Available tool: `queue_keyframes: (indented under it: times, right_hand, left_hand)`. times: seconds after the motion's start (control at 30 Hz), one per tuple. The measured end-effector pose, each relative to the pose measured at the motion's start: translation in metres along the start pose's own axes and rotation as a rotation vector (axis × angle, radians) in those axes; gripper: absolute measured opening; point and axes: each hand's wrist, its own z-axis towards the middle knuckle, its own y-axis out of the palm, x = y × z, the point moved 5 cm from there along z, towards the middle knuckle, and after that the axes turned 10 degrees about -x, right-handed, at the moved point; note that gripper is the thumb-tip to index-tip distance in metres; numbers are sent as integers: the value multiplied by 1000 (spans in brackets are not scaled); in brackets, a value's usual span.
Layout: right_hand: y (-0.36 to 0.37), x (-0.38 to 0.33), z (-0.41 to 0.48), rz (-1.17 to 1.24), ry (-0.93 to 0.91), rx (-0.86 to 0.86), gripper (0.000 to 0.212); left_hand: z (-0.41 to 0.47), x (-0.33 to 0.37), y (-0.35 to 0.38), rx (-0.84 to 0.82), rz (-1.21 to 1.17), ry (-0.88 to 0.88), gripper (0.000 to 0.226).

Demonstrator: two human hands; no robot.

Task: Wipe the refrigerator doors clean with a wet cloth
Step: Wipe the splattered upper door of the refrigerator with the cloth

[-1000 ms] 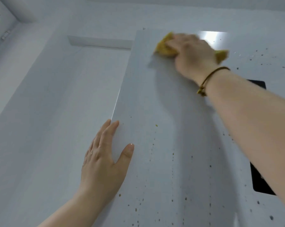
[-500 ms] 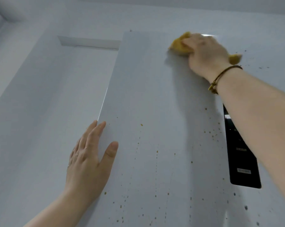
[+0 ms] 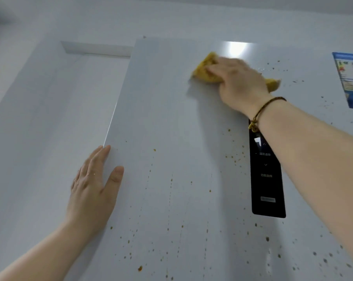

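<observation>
The wiping step is in hand. High on the door (image 3: pixel 171 118), the right hand (image 3: pixel 240 84) presses the cloth (image 3: pixel 205 67) with flat fingers, and the left hand (image 3: pixel 92 185) rests open at the door's left edge. Brown spots (image 3: pixel 232 157) dot the lower part, so the next strokes probably need to go downward.

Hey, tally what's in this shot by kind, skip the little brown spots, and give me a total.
Hands: 2, left hand and right hand
Yellow cloth: 1
Fridge: 1
Black control panel: 1
Blue label: 1
Bracelet: 1
Total: 7
</observation>
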Motion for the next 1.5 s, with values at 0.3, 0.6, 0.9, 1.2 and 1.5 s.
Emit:
queue_keyframes:
  times: [0.3,0.6,0.9,1.2,1.5]
  right_hand:
    - [38,-66,-61,-82,-416,-78,46]
    - [-10,62,-37,11,182,53,54]
    - [26,-15,-48,-95,-511,112,47]
    - [-25,107,-24,22,520,150,51]
    - [-14,89,-20,-27,36,62,54]
  left_hand:
    - [-4,42,6,71,107,112,60]
    - [-14,94,69,-234,522,494,60]
    - [-5,92,75,-173,593,454,62]
    - [-6,88,79,-73,560,531,59]
    - [-8,94,84,-58,595,448,63]
